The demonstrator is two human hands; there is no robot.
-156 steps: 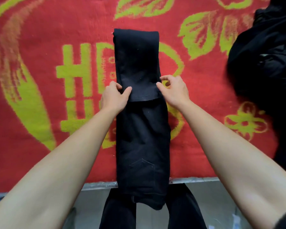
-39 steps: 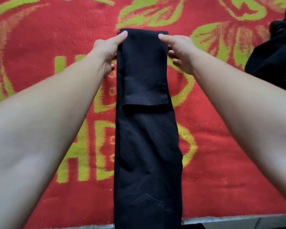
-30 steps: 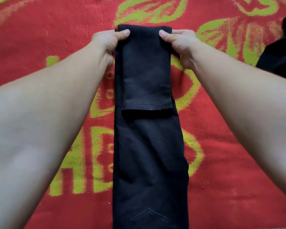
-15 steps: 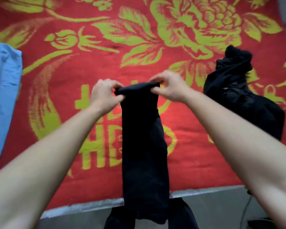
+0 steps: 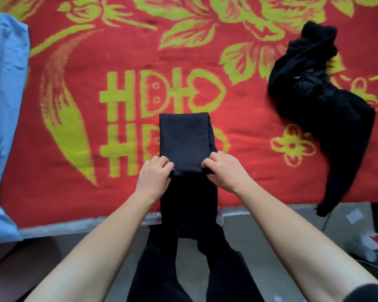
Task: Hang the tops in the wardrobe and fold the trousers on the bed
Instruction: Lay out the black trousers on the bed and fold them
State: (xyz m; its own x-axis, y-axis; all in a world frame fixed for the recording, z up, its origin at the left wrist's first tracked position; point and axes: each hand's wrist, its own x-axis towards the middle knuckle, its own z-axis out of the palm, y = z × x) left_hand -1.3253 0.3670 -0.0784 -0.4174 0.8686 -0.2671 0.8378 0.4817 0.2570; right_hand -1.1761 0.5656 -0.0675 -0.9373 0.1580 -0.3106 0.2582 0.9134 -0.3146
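A bed is covered by a red blanket [image 5: 255, 175] with a yellow-green pattern of flowers, leaves, hearts and block shapes. Its pale near edge runs across the lower part of the view, and below that is a grey floor [image 5: 340, 227] with a few small white scraps on it at the right. One blue cloth [image 5: 2, 105] lies bunched along the left side of the bed. One loose heap of black clothing [image 5: 327, 110] lies at the right, with a strip trailing over the bed's edge; how many pieces are in it cannot be told. One pair of black trousers [image 5: 183, 140] lies in the middle near the front edge, its far part doubled back towards the person into a flat rectangle. The near end hangs over the edge, just in front of the person's own dark-clad legs [image 5: 227, 280]. Two bare hands are in view. The left hand [image 5: 154, 179] pinches the left near corner of the doubled layer, thumb on top and fingers curled. The right hand [image 5: 225, 173] grips the right near corner the same way.
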